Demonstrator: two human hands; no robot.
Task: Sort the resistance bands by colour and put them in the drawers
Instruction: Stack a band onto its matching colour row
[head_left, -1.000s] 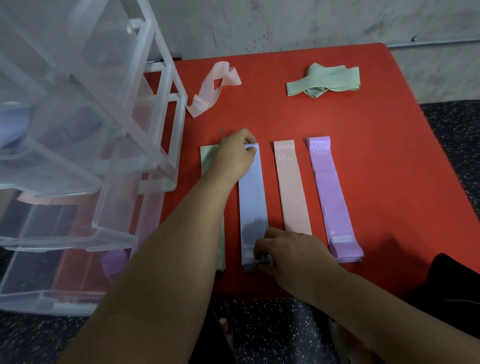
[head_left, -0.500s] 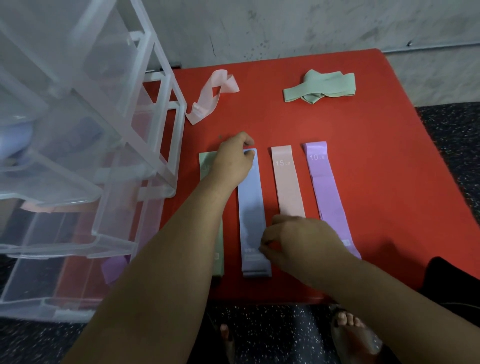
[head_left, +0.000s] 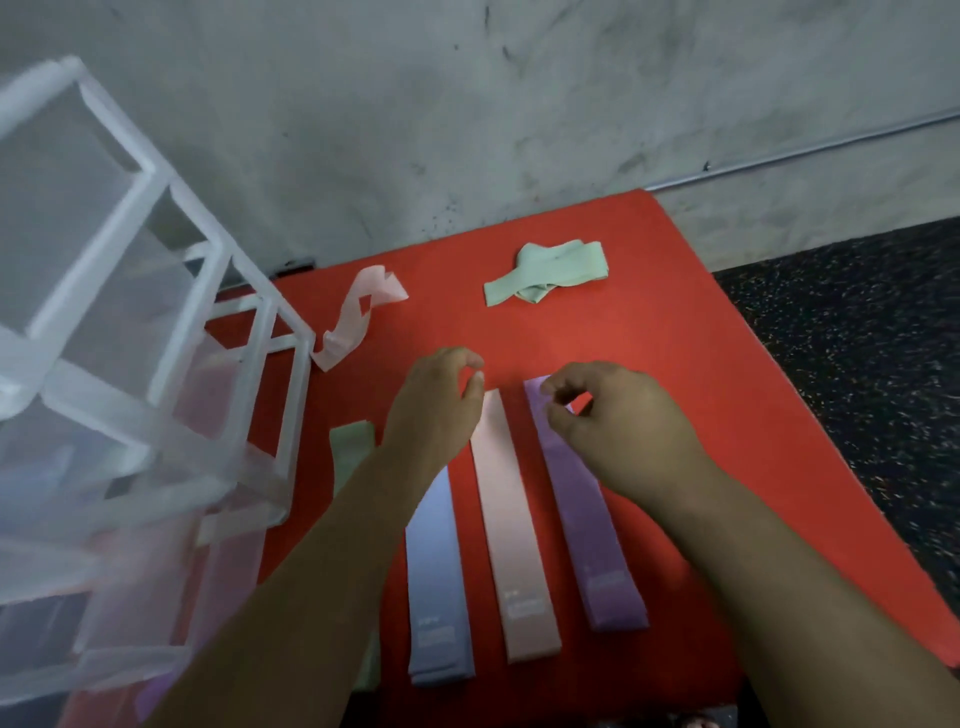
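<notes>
A stained grey wall (head_left: 519, 130) is filling 12 o'clock, and a dark speckled floor (head_left: 857, 338) is showing at 3 o'clock. A clear drawer unit (head_left: 130, 364) is standing at 9 o'clock beside the red surface (head_left: 701, 389). The left hand (head_left: 436, 410) is curling over the blue band (head_left: 439, 571), the right hand (head_left: 623, 426) over the purple band (head_left: 587, 519); whether either is gripping cannot be told. A flat pink band (head_left: 514, 519) is lying between those two, and a flat green band (head_left: 350, 447) is lying at 8 o'clock. A crumpled green band (head_left: 550, 270) is lying at 12 o'clock and a twisted pink band (head_left: 358, 317) at 11 o'clock.
</notes>
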